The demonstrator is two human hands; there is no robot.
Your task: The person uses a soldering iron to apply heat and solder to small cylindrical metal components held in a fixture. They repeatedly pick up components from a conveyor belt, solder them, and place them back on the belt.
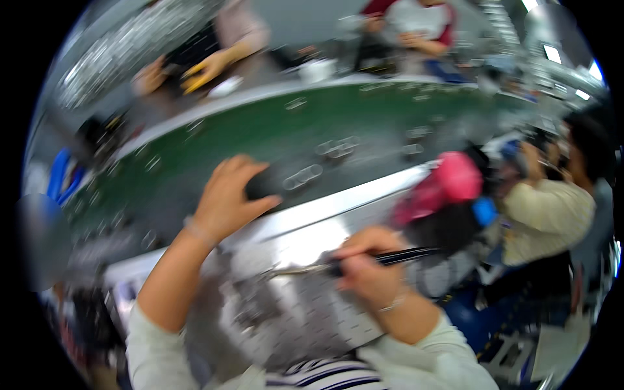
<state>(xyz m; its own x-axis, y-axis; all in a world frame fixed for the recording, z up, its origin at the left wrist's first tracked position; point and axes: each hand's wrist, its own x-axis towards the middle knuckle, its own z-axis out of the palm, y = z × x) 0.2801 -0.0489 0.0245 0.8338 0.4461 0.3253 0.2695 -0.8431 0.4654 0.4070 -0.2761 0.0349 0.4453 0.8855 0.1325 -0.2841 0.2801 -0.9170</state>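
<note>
My left hand [233, 198] reaches over the near edge of a green conveyor belt [257, 127], its thumb and fingers apart with nothing between them. Just right of its fingertips, a small pale oblong part [303, 177] lies on the belt. In my right hand [374, 270] is a slim pen-like tool [409, 255] with a black handle and a thin metal tip pointing left; blur hides its exact kind. Under the tip are a whitish round item [252, 261] and a clear, shiny object [250, 305] on the work surface, both too smeared to name.
Several more oblong parts [338, 147] are spread along the belt. A pink item [457, 177] and a dark cloth-like heap [445, 227] sit right of my right hand. A co-worker in a cream top [549, 218] sits at the right. Across the belt, another person wears a yellow glove [205, 71].
</note>
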